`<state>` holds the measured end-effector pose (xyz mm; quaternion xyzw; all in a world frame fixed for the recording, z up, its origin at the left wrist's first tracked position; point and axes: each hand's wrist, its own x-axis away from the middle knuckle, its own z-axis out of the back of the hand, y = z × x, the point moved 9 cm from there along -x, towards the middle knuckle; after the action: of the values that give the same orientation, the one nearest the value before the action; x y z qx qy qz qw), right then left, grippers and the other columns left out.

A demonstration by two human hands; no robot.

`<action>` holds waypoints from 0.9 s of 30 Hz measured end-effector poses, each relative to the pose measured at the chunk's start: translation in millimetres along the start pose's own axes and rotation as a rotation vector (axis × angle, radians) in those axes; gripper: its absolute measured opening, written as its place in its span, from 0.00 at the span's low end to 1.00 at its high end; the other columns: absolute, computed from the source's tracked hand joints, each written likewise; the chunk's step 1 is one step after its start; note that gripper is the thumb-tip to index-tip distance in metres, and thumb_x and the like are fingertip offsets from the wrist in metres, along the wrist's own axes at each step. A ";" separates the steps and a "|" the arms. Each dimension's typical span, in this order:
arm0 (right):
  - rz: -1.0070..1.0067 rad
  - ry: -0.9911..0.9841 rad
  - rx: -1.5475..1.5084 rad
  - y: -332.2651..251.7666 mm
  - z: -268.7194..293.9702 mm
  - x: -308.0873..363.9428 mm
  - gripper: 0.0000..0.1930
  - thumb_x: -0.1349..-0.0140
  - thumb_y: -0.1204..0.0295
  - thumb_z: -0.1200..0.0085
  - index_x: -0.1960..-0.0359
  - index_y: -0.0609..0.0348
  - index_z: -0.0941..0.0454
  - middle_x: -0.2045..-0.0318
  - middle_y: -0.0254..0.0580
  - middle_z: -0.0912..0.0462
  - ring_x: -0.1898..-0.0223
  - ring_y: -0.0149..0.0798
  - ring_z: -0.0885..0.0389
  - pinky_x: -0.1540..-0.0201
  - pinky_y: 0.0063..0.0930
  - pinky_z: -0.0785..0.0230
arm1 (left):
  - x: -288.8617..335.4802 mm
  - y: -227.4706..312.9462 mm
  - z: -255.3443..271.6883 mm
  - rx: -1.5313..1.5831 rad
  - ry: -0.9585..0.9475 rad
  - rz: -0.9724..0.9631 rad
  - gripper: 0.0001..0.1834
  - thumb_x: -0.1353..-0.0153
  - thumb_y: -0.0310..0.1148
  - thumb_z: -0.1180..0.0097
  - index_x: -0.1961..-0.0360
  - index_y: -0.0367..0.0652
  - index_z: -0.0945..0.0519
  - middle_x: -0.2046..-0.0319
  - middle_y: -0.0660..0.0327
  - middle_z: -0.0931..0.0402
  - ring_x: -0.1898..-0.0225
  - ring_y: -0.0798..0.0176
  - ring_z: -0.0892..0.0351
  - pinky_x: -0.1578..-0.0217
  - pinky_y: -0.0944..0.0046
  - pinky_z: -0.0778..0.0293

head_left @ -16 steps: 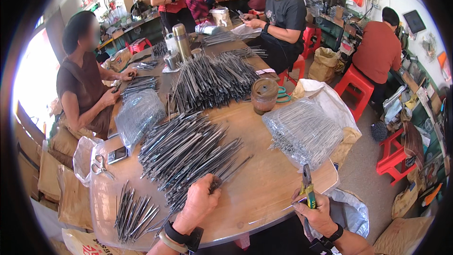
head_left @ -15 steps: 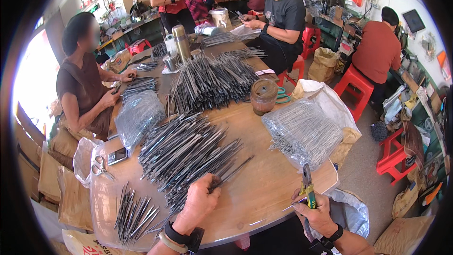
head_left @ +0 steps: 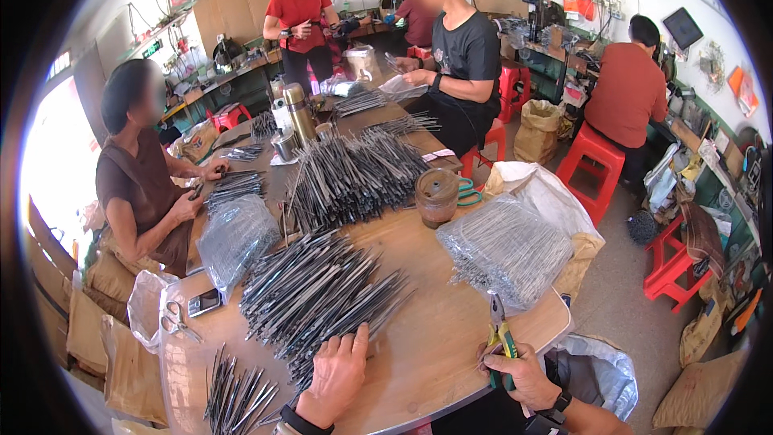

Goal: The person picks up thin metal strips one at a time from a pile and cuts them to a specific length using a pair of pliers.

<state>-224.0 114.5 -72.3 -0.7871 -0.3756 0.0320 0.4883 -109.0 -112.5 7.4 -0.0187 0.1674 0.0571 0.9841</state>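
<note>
A broad pile of thin dark metal strips (head_left: 310,286) lies on the wooden table (head_left: 403,362) in front of me. My left hand (head_left: 336,372) rests at its near right edge, fingers stretched out and touching the strips. No strip shows gripped in it. To the right, near the table's front edge, my right hand (head_left: 519,374) is closed around pliers (head_left: 503,334) with yellow and green handles, jaws pointing up. Something thin shows by its fingertips, too small to make out. A smaller spread of strips (head_left: 233,395) lies left of my left hand.
A clear plastic bag of thin grey wires (head_left: 507,250) lies at the right, with a brown jar (head_left: 438,196) behind it. Scissors (head_left: 175,321) and a phone (head_left: 204,302) lie left. A taller strip heap (head_left: 354,181) stands farther back. Several people sit or stand around.
My left hand has let go of a long strip and now lies on the pile with fingers extended. My right hand has shifted slightly left with the pliers. The view has moved a little.
</note>
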 end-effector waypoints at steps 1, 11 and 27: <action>0.006 -0.006 -0.011 0.0 1.0 -1.5 0.05 0.42 0.79 0.41 0.65 0.68 0.22 0.64 0.44 0.20 0.68 0.34 0.22 0.64 0.26 0.29 | -0.3 0.0 1.3 -0.016 0.000 -0.005 0.23 0.48 0.26 0.46 0.48 0.34 0.26 0.73 0.58 0.26 0.71 0.57 0.23 0.70 0.60 0.25; 0.160 0.039 0.058 -43.0 -11.9 10.6 0.07 0.43 0.78 0.39 0.64 0.66 0.21 0.68 0.39 0.20 0.67 0.29 0.23 0.63 0.22 0.30 | 22.8 -12.2 18.4 -0.015 0.033 0.080 0.26 0.51 0.24 0.46 0.47 0.36 0.27 0.74 0.61 0.27 0.72 0.59 0.22 0.77 0.61 0.26; 0.171 -0.004 0.065 -48.4 -41.5 12.0 0.06 0.41 0.76 0.40 0.66 0.66 0.20 0.70 0.40 0.20 0.69 0.33 0.24 0.64 0.26 0.31 | 47.7 -50.8 16.9 0.903 0.203 0.622 0.17 0.41 0.21 0.48 0.50 0.35 0.24 0.72 0.54 0.18 0.78 0.64 0.21 0.75 0.66 0.28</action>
<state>-225.2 102.7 -8.5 -0.8000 -0.3067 0.0874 0.5082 -52.8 -156.9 8.5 0.4498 0.2667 0.2653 0.8100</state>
